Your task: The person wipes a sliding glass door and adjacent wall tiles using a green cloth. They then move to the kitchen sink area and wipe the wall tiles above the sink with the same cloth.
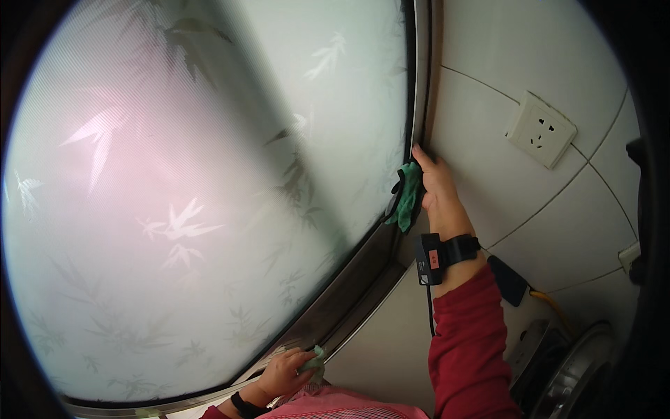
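A frosted glass pane with a bamboo-leaf pattern (pixel 209 173) fills the left and middle of the head view, set in a dark metal frame (pixel 361 267). At the frame's upright right side, my right hand (pixel 435 180) presses a green cloth with black edging (pixel 408 196) near the corner. Its thumb points up along the frame; part of the cloth and the other fingers are hidden. Low in the view, my left hand (pixel 290 371) grips a pale green cloth (pixel 314 362) at the lower part of the frame. Both wrists wear black straps.
White wall tiles (pixel 487 183) with a power socket (pixel 543 130) lie to the right of the frame. At the lower right are a round metal basin or pan (pixel 576 372), a yellow hose or cable (pixel 549 304) and a dark flat object (pixel 506 280). A black cable hangs from the right wrist device.
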The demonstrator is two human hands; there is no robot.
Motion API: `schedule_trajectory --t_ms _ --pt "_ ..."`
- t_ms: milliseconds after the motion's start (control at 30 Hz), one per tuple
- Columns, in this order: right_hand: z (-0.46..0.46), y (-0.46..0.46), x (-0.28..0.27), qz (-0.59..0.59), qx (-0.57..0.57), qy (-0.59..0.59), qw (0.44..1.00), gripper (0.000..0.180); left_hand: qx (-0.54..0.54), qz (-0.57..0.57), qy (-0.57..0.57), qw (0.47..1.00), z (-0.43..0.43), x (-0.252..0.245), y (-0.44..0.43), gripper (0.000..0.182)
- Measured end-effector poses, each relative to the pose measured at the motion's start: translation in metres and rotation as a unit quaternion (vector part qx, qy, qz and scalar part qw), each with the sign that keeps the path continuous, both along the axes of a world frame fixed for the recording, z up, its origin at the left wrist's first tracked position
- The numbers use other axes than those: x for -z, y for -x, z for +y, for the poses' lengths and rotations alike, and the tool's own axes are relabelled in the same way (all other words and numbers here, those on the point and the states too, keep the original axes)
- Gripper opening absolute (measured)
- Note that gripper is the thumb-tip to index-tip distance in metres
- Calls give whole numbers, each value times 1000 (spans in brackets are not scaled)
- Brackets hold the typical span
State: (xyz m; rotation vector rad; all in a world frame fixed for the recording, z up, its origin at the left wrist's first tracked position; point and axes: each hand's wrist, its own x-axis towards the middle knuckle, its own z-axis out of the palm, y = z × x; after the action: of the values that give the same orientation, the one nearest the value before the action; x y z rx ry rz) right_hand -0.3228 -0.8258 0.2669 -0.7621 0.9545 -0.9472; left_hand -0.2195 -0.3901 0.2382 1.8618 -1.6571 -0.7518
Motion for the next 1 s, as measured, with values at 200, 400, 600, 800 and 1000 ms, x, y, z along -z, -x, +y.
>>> schedule_trajectory --t_ms 200,400,600,800,1000 --pt "8 4 -8 -13 -5 9 1000 91 3 6 -12 1000 -1 2 0 33" --pt "-2 2 5 -24 10 2 1000 79 11 -2 -7 1000 -2 1 5 32" --pt "10 3 4 29 56 43 997 48 3 -16 0 1000 -8 8 -7 33" --pt "-9 -10 -106 252 209 728 603 36 -8 -2 -3 1000 -10 17 -11 34" --pt "4 -31 -41 405 259 657 580 37 -2 4 -30 1000 -15 22 -11 33"
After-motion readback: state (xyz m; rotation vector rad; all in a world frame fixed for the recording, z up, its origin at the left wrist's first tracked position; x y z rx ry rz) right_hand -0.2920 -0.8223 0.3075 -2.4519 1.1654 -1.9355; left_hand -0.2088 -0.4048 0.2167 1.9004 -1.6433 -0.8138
